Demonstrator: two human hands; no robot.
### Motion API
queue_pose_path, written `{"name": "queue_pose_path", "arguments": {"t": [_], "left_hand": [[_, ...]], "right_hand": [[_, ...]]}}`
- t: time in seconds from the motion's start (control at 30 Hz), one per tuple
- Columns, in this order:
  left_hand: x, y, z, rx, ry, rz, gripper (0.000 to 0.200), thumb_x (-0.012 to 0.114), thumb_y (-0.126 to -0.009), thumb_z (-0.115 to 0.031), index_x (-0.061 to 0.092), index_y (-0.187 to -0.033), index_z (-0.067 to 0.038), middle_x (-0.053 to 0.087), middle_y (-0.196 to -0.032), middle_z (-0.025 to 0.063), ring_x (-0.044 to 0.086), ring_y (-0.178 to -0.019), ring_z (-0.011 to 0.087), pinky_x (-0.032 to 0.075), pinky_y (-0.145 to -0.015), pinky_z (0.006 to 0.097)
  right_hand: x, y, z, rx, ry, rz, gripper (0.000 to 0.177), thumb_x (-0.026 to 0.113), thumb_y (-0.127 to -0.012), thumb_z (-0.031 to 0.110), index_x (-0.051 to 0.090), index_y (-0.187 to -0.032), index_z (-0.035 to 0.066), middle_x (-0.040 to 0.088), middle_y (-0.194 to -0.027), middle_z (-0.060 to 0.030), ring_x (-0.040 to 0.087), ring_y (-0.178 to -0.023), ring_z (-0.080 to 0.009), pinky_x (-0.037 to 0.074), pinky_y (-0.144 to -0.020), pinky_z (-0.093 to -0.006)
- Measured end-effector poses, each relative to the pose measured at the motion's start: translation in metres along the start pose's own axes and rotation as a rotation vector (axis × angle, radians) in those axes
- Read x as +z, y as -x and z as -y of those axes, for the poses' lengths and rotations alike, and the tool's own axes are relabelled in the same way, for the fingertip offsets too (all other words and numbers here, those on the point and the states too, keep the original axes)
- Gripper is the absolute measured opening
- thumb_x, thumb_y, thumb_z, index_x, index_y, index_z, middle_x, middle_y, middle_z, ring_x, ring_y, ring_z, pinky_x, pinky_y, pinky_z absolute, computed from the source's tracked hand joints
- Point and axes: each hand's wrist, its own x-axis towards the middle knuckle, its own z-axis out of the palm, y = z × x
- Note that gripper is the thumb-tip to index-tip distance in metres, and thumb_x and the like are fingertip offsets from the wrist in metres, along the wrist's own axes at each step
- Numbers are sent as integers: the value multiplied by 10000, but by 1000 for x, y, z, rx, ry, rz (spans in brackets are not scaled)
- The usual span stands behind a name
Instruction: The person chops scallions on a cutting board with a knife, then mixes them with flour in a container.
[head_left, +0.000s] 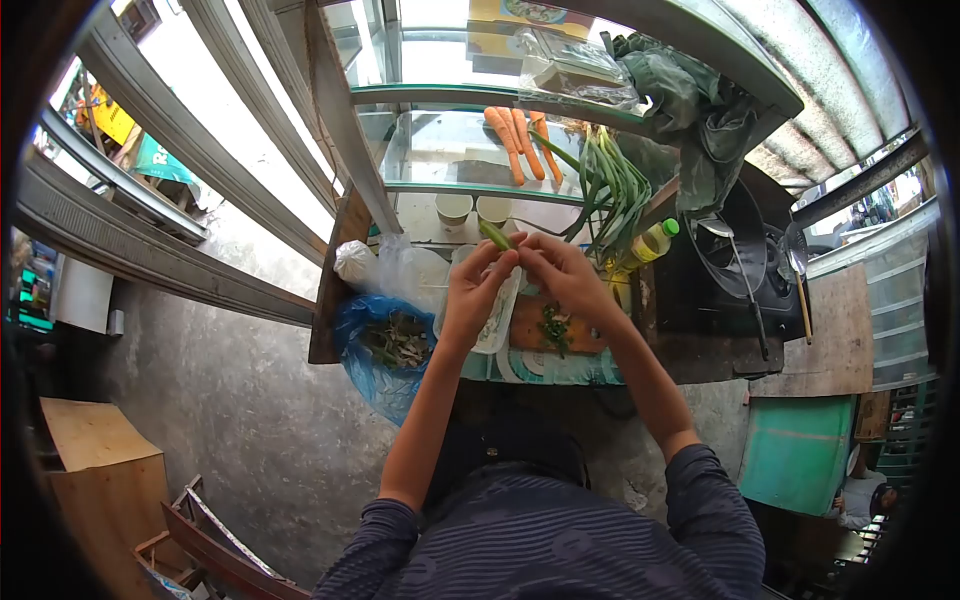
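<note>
Striped cloth is filling the space nearest my camera: the wearer's dark shirt (545,545), with both forearms (424,425) reaching out past it. I am using the cutting board (526,322) as my landmark. Above its far left side, the left hand (478,287) is clamping a green vegetable piece (495,236) in its fingertips. The right hand (568,277) is meeting it there, its fingers together by the piece's near end; I cannot tell whether they are gripping too. Chopped greens (554,330) are lying on the board. Just left of the board a pale tray (495,325) is sitting, and farther left a blue bag (373,386) is holding leafy scraps (397,340). Beyond the board, carrots (519,145) are lying on a glass shelf (440,150) near green onions (608,185). Right of the board, a yellow bottle (648,246) is leaning.
</note>
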Motion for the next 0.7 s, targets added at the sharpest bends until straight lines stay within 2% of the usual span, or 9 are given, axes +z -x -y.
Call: {"name": "queue_pose_path", "arguments": {"t": [0.1,0.27,0.37,0.47,0.57,0.6,0.7], "left_hand": [[-25,21,-11,-32,15,-37,293,612,-947,-213,651,-1166,-21,675,-1057,32,572,-830,62,467,-763,236],[-75,58,-23,-49,-20,-208,237,657,-916,-193,696,-1075,-21,683,-983,22,564,-784,43,459,-729,217],[-102,82,-26,-78,45,-292,227,662,-913,-192,702,-1059,-23,682,-941,13,565,-774,42,453,-721,215],[-126,101,-31,-58,53,-366,216,674,-905,-193,710,-1035,-23,676,-920,2,571,-764,42,447,-715,215],[-147,111,-33,-39,-45,-482,185,676,-904,-166,710,-1003,-13,639,-854,-29,519,-720,30,407,-677,186],[-152,112,-32,-7,-110,-559,155,684,-894,-144,715,-963,-9,628,-823,-17,520,-692,39,413,-639,193],[-184,115,-14,102,-630,-593,141,689,-884,-122,711,-938,7,617,-803,10,524,-659,61,418,-594,218]], "right_hand": [[26,10,-6,-8,19,50,218,532,-988,236,600,-958,30,436,-677,71,373,-621,-17,298,-537,-203],[69,15,-20,138,-14,187,277,512,-994,289,633,-958,42,400,-662,69,348,-589,-24,280,-521,-213],[101,13,-26,176,-106,257,267,507,-997,279,636,-953,48,408,-655,73,345,-581,-19,291,-519,-212],[128,7,-38,151,-108,345,252,518,-989,261,632,-969,38,436,-656,54,409,-594,-39,359,-557,-220],[158,-1,-65,-9,-30,269,234,545,-972,243,631,-1005,28,470,-645,18,470,-619,-74,419,-605,-249],[163,-1,-61,26,92,249,217,576,-936,207,639,-1050,33,563,-760,-56,569,-756,-165,466,-714,-306],[177,0,-100,-352,512,96,213,591,-903,175,656,-1066,54,603,-951,-110,577,-945,-255,460,-837,-360]]}}
